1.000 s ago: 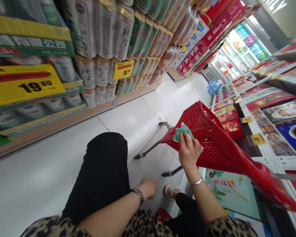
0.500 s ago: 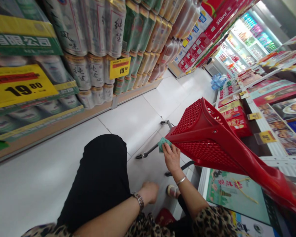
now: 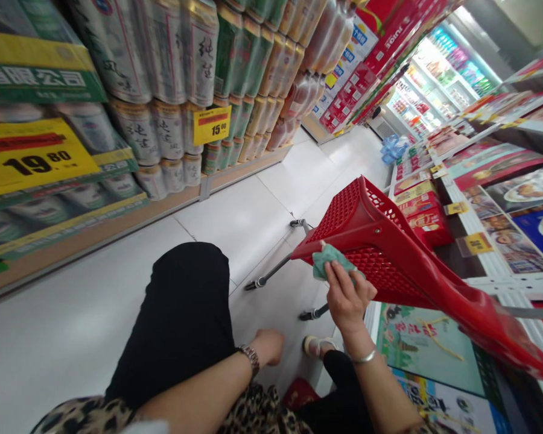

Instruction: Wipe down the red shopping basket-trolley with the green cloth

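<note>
A red plastic shopping cart [image 3: 389, 259] with a latticed basket and grey wheeled legs stands in front of me, tilted in my view. My right hand [image 3: 350, 298], a silver bangle on its wrist, is closed on a crumpled green cloth [image 3: 332, 260] at the basket's lower side. The cloth overlaps the lattice; whether it presses on it I cannot tell. My left hand [image 3: 270, 347], with a metal-banded watch [image 3: 250, 360], hangs near my black-trousered knee [image 3: 185, 301]. It is curled into a fist, with nothing showing in it.
Packs of cans [image 3: 172, 126] line the low shelf on the left, with yellow price tags [image 3: 212, 125]. Shelves of boxed goods [image 3: 423, 214] run along the right, close to the cart. White floor tiles [image 3: 253, 217] lie between, and a lit display [image 3: 447, 78] stands far off.
My right hand has moved right and towards me with the cloth, from the basket's lower corner to its latticed side. My left hand stays nearly in place, and the view has shifted slightly.
</note>
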The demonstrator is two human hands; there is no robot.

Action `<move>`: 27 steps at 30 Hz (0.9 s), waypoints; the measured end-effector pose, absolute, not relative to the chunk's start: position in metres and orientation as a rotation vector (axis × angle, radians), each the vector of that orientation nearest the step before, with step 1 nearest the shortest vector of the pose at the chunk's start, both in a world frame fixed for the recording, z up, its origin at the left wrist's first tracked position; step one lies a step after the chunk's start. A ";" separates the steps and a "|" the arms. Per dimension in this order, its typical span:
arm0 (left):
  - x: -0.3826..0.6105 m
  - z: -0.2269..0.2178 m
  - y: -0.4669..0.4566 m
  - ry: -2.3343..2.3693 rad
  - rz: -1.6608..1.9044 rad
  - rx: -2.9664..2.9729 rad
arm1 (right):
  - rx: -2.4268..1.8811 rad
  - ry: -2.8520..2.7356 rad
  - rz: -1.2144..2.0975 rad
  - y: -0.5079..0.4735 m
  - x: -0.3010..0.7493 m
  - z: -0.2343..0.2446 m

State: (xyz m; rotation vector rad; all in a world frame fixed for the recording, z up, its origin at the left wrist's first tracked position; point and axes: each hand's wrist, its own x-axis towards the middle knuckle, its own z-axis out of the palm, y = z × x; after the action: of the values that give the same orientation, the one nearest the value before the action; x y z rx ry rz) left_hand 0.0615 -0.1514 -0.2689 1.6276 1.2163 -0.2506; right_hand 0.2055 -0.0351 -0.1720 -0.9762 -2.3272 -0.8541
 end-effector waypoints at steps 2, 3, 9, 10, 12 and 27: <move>0.063 -0.269 -0.152 1.236 -0.244 1.628 | -0.894 -2.184 -0.930 -0.030 0.187 -0.148; 0.063 -0.268 -0.152 1.246 -0.242 1.629 | -0.896 -2.128 -0.956 -0.025 0.179 -0.139; 0.060 -0.265 -0.149 1.239 -0.240 1.631 | -0.998 -2.172 -1.021 0.001 0.161 -0.147; 0.059 -0.264 -0.149 1.238 -0.234 1.630 | -1.005 -2.203 -1.020 0.001 0.163 -0.156; 0.059 -0.265 -0.149 1.239 -0.225 1.626 | -1.028 -2.291 -0.975 -0.001 0.168 -0.177; 0.069 -0.279 -0.150 1.225 -0.162 1.596 | -1.031 -2.891 -0.636 0.011 0.199 -0.284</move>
State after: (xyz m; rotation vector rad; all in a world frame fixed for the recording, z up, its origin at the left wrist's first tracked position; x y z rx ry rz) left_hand 0.0687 -0.1505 -0.2793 1.5958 1.2247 -0.1618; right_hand 0.1991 0.0108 -0.2842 -1.0314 -2.8906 -0.6364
